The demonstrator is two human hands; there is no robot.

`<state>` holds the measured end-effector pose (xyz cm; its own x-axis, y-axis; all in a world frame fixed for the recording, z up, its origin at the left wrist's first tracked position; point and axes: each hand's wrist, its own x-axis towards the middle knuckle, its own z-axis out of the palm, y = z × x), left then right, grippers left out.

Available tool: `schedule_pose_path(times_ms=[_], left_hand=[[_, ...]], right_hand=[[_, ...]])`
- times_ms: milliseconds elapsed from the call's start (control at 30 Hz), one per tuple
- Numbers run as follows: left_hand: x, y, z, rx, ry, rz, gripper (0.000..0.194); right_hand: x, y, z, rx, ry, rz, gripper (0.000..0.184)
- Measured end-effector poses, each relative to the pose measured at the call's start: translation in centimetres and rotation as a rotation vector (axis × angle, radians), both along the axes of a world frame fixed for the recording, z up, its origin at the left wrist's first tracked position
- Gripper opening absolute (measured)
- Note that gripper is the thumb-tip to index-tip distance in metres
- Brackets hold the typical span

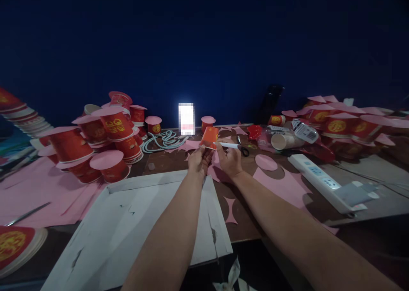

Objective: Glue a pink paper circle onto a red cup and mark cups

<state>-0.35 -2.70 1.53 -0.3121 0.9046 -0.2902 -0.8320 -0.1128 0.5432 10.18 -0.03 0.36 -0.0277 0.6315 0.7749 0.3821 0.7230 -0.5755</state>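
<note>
My left hand (pixel 200 159) grips a red paper cup (pixel 208 136) with yellow print, its white rim towards me and its narrow end up. A slim white pen-like tool (pixel 230 145) is in my right hand (pixel 229 158), its thin tip at the cup's side; its exact kind is unclear. Just behind stands a cup with a pink paper disc (pixel 208 119) on top. Black-handled scissors (pixel 244 151) lie right of my right hand. Pink paper scraps (pixel 217 171) lie under and around my hands.
Red cups topped with pink discs (pixel 107 159) are piled left, more (pixel 338 125) at right. A white board (pixel 153 206) lies in front, partly under my left forearm. A coiled cable (pixel 164 141), a glowing screen (pixel 186 118), a power strip (pixel 316 178) and a plastic-wrapped cup stack (pixel 287 141) surround my hands.
</note>
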Motion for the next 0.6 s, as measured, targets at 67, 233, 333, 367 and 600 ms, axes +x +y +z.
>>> schedule_pose_path(times_ms=[67,233,333,367,600], left_hand=[[0.02,-0.01,-0.02,0.004,0.006,0.0,0.008],[0.02,0.07,-0.2,0.01,0.018,-0.007,0.007],[0.03,0.07,-0.17,0.005,0.019,-0.005,0.007],[0.04,0.05,-0.14,0.005,0.017,-0.003,0.007],[0.08,0.07,-0.09,0.001,0.001,0.015,0.009]], right_hand=[[0.0,0.04,0.01,0.004,-0.006,-0.004,0.018],[0.11,0.15,0.08,0.016,-0.027,-0.006,0.02],[0.16,0.12,0.13,0.012,-0.038,-0.001,0.021],[0.17,0.1,0.15,0.011,-0.039,-0.001,0.021],[0.13,-0.09,0.3,0.022,-0.06,0.002,0.018]])
